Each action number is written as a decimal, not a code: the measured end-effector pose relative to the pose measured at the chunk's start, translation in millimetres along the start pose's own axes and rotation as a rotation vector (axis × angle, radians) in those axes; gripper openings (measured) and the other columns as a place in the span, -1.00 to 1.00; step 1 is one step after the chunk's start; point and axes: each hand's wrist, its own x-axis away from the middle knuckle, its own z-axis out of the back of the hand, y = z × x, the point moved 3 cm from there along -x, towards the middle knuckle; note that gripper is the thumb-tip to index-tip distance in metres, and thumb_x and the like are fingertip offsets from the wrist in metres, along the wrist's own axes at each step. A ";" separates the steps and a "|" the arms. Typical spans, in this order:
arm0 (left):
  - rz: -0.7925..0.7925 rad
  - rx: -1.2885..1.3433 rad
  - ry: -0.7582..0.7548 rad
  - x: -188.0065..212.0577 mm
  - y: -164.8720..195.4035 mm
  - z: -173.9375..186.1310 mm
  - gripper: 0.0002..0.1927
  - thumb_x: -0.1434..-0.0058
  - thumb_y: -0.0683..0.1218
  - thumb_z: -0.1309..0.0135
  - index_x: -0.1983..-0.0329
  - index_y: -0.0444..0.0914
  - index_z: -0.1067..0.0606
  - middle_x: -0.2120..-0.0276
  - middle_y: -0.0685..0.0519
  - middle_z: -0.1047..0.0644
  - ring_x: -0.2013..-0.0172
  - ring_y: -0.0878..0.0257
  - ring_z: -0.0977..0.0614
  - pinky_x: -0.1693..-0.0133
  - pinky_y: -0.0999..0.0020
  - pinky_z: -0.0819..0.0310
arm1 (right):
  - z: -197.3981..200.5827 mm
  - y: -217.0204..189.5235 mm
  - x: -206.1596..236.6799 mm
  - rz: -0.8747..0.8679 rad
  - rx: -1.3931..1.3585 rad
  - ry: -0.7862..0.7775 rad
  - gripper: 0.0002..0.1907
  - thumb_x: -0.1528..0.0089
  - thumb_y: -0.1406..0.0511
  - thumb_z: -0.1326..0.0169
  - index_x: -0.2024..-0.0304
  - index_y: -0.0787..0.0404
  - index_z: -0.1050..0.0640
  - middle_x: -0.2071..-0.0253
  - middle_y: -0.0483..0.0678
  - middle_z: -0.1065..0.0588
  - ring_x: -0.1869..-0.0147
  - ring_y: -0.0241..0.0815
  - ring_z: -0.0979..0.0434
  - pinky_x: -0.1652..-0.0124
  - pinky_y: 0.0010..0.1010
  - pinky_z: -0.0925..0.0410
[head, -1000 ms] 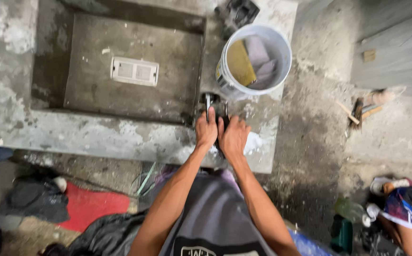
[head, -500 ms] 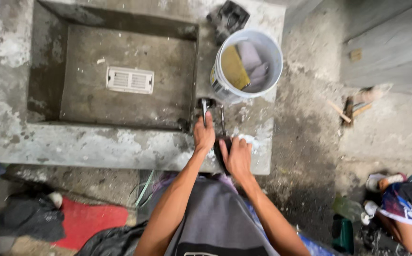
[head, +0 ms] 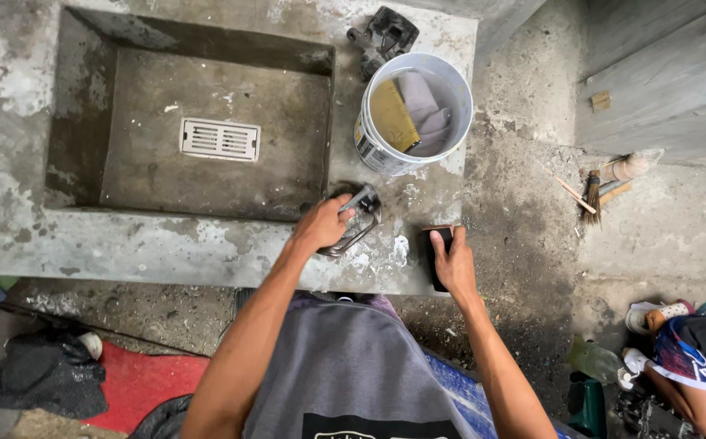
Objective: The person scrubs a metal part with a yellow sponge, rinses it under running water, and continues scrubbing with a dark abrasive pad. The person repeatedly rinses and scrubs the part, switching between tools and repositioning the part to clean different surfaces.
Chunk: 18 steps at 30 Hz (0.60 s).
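My left hand (head: pixel 320 223) grips a grey metal part with a bent loop (head: pixel 357 219) on the wet concrete ledge (head: pixel 166 244), just in front of the basin's right corner. My right hand (head: pixel 453 264) rests on a dark rectangular block (head: pixel 436 244) at the ledge's front edge, to the right of the metal part. A white bucket (head: pixel 385 154) stands just behind both hands; it holds a yellow-brown pad and grey cloth.
A sunken concrete basin (head: pixel 125 171) with a white drain grate (head: pixel 220 139) lies to the left. A dark metal part (head: pixel 384 34) sits behind the bucket. A small brush (head: pixel 593 191) lies on the floor at right. Another person crouches at the lower right (head: pixel 694 358). Red cloth (head: pixel 142 382) lies lower left.
My hands were together on the metal part; now the right hand has moved right onto the dark block. The left hand keeps the metal part. The camera view has shifted closer.
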 end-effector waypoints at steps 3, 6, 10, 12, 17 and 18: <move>-0.025 -0.201 -0.189 0.6 1.9 2.7 -0.61 -0.27 0.01 -0.09 -0.18 0.02 -0.52 -0.02 -0.10 -0.58 -0.03 -0.09 -0.60 -0.05 -0.01 -0.44 | 0.1 -9.7 3.0 0.072 -0.048 -0.084 -0.56 -0.32 0.03 -0.08 0.02 0.26 -0.41 0.27 0.28 -0.59 0.17 0.29 -0.64 0.18 -0.04 -0.41; -0.116 -0.413 -0.220 -0.3 6.2 -1.5 -0.65 -0.25 0.00 -0.10 -0.12 0.06 -0.57 -0.04 -0.02 -0.59 -0.09 -0.01 -0.58 -0.17 -0.03 -0.33 | -1.0 -29.1 6.0 0.226 -0.042 -0.126 -0.61 -0.29 0.08 -0.13 0.06 0.24 -0.44 0.24 0.23 -0.60 0.16 0.24 -0.65 0.17 -0.07 -0.42; -0.327 -0.573 -0.022 4.2 4.3 0.4 -0.64 -0.26 0.11 -0.07 -0.08 -0.06 -0.56 0.01 -0.05 -0.60 -0.11 -0.05 -0.56 -0.20 -0.12 -0.23 | -7.3 -54.2 17.1 0.429 0.007 -0.101 -0.69 -0.36 0.23 -0.08 0.05 0.35 -0.36 0.13 0.21 -0.56 0.12 0.28 -0.58 0.19 -0.03 -0.40; -0.364 -0.601 0.029 10.6 2.3 1.6 -0.56 -0.29 0.19 -0.06 -0.13 -0.10 -0.52 0.00 -0.13 -0.58 -0.11 -0.08 -0.55 -0.20 -0.11 -0.24 | -14.7 -64.5 23.4 0.554 0.037 -0.081 -0.76 -0.33 0.34 -0.03 0.06 0.38 -0.34 0.10 0.21 -0.50 0.11 0.27 -0.54 0.17 -0.04 -0.40; -0.342 -0.719 -0.069 29.3 15.9 0.8 -0.13 -0.04 0.39 -0.21 -0.26 -0.24 -0.39 -0.10 -0.20 -0.50 -0.08 -0.07 -0.53 -0.13 -0.06 -0.28 | -41.3 -82.7 30.9 0.790 0.191 0.013 -0.67 -0.08 0.48 -0.08 0.11 0.37 -0.37 0.09 0.19 -0.40 0.05 0.23 -0.44 0.07 -0.05 -0.34; -0.318 -0.741 -0.102 32.2 19.5 2.3 -0.07 0.04 0.41 -0.26 -0.25 -0.24 -0.38 -0.09 -0.18 -0.50 -0.09 -0.06 -0.53 -0.13 -0.03 -0.29 | -48.2 -84.8 32.9 0.802 0.245 -0.004 -0.69 -0.10 0.49 -0.08 0.10 0.36 -0.37 0.07 0.17 -0.40 0.02 0.20 -0.42 0.04 -0.06 -0.33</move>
